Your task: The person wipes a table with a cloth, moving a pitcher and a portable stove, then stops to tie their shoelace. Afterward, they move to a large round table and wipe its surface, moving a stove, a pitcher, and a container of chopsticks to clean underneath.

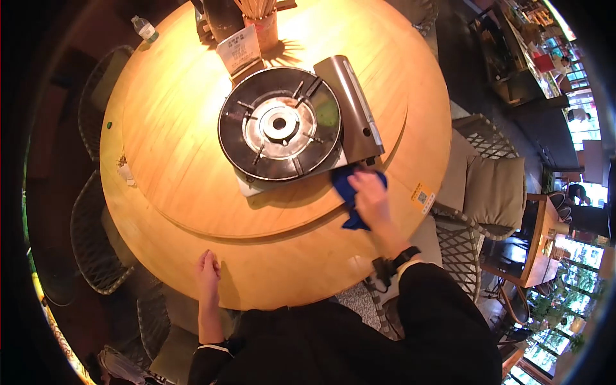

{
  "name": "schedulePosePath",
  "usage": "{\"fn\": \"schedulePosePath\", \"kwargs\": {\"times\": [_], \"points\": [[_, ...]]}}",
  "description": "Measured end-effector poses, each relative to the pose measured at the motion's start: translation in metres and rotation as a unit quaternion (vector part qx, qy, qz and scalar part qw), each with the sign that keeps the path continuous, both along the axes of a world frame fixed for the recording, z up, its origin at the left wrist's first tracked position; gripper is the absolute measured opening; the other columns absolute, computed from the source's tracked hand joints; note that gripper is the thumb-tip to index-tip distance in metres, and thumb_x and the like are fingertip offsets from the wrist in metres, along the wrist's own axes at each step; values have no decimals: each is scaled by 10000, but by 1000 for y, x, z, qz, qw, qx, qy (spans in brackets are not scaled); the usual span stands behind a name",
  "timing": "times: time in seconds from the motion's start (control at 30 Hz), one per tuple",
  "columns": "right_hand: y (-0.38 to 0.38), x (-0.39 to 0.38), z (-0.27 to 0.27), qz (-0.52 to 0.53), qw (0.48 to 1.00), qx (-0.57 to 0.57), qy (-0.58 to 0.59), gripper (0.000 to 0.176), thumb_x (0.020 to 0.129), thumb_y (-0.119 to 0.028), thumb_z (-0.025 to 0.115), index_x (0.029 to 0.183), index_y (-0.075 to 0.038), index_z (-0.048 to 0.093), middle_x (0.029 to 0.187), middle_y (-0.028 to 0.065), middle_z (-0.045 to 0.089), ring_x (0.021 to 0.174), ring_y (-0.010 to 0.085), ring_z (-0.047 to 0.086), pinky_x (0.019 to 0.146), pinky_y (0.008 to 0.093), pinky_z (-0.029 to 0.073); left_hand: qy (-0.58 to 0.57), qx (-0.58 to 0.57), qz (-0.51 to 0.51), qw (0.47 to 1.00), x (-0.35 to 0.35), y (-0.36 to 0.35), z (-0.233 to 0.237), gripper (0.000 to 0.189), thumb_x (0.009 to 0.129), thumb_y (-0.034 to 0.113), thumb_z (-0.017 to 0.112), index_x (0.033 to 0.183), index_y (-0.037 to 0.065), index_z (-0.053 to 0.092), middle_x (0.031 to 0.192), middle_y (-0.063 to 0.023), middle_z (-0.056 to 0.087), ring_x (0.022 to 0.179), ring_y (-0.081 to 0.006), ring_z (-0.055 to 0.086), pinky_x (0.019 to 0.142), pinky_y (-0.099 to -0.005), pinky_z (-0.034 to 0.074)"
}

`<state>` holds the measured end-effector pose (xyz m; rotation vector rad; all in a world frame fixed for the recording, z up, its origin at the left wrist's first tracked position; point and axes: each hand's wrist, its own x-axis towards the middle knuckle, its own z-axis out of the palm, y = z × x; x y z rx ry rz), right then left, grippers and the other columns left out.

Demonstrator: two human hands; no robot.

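My right hand [372,197] is closed on a dark blue cloth [347,192], which lies against the wooden turntable near the front right corner of a portable gas stove [351,106]. The hand is a little blurred. The stove has a round black burner pan with a metal ring in its middle and a brown side panel. My left hand [208,269] hovers near the table's front edge, fingers curled together, with nothing visible in it.
The round wooden table [308,276] carries a raised turntable [173,173]. Behind the stove stand a sign card [239,50] and a holder of chopsticks [262,29]. A plastic bottle [144,29], crumpled scraps [126,172] and a QR sticker [422,197] lie around the rim. Woven chairs [96,237] surround the table.
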<state>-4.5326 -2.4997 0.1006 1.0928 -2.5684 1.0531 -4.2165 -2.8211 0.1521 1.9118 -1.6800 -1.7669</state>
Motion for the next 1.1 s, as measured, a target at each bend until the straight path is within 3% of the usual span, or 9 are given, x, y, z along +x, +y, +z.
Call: {"fn": "schedulePosePath", "kwargs": {"times": [0.07,0.1,0.2,0.3,0.53,0.6,0.8,0.93,1.1], "points": [[21,-44,4,-21,999,4,-27,338,727,96,552,1017,0,697,1176,181,649,1195,356,572,1007,410,464,51,112,51,991,-19,10,6,300,982,304,554,1182,80,572,698,28,496,560,-37,431,477,-196,332],[19,-49,3,-19,1000,-2,-18,338,727,96,552,1017,0,697,1176,181,649,1195,356,572,1007,410,464,60,106,52,991,-22,11,3,300,982,304,554,1182,80,572,698,28,496,560,-37,431,477,-196,332],[13,-36,5,-70,997,-21,-33,346,734,107,537,1031,8,686,1220,173,635,1233,360,547,1013,407,459,132,294,112,940,-31,18,-8,225,970,335,568,1035,121,591,695,21,517,562,-65,449,466,-213,329],[7,-22,-8,-94,995,-29,-21,352,726,113,544,1027,-2,687,1213,166,639,1227,355,551,1007,405,465,207,455,175,848,-51,34,-12,157,952,306,584,951,149,592,715,4,539,560,-109,445,480,-245,335],[-1,6,-3,-78,993,-57,-62,402,708,102,541,1063,-15,691,1199,175,651,1217,374,557,1027,412,446,205,441,294,823,-75,41,-32,193,921,203,559,750,145,489,675,14,492,559,-107,440,482,-245,309],[-7,23,-7,-53,994,-54,-77,422,706,101,555,1082,-34,691,1209,162,646,1223,366,553,1026,424,450,260,429,284,817,-60,21,-49,194,884,153,554,720,144,451,616,36,430,539,-94,430,466,-248,289],[-7,59,21,86,990,-34,-110,351,740,92,598,1067,0,686,1226,141,638,1234,355,548,1044,450,444,200,423,305,829,-34,-66,-53,191,875,170,562,711,142,469,570,55,339,460,-72,357,413,-234,237],[28,29,-5,-53,998,28,13,308,772,38,601,1064,-2,693,1203,178,640,1197,357,575,1008,432,472,157,332,223,903,-22,-106,-40,122,902,243,561,870,125,559,585,64,341,451,-44,338,375,-203,226],[-9,-26,7,-24,997,-7,-69,360,759,61,577,1103,2,665,1242,172,621,1214,360,550,1025,440,450,95,160,196,963,-27,-79,-4,238,924,290,549,1077,108,573,614,71,354,453,-42,322,369,-199,240]]}}
